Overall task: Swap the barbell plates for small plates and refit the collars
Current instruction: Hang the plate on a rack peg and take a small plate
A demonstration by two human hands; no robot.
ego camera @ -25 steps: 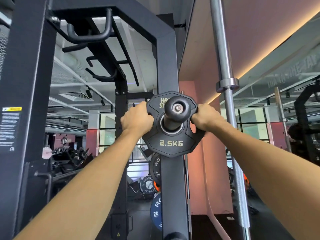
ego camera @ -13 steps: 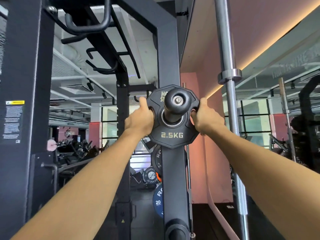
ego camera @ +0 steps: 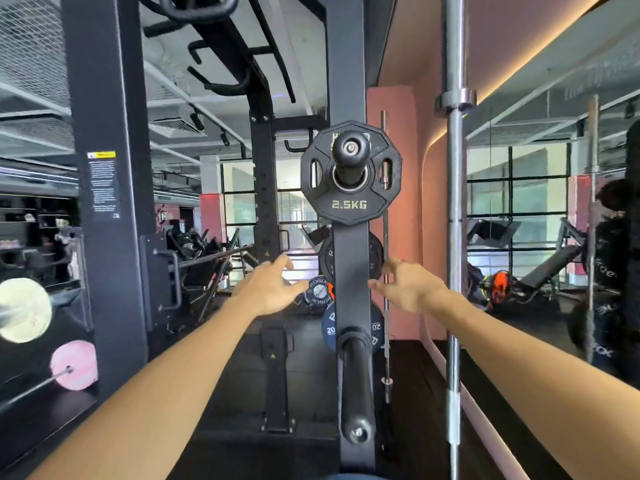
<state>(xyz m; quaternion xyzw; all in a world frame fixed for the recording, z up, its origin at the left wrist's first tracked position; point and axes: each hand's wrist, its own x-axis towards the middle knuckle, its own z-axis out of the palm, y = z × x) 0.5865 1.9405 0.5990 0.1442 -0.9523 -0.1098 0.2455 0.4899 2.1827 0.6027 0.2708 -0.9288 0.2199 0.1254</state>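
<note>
The 2.5 kg plate [ego camera: 350, 174] hangs on the rack's upper storage peg [ego camera: 350, 150], whose axis points toward you. It lies at about one o'clock from your left hand [ego camera: 268, 289] and eleven o'clock from your right hand [ego camera: 408, 287]. Both hands are spread and empty, roughly equidistant, though depth is hard to judge.

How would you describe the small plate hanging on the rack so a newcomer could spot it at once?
Find the black rack upright running down the middle of the view. On its upper storage peg, above both open hands, hangs a black plate with several flat edges and two grip slots. Its "2.5KG" lettering sets it apart from the round plates lower down the rack.
</note>
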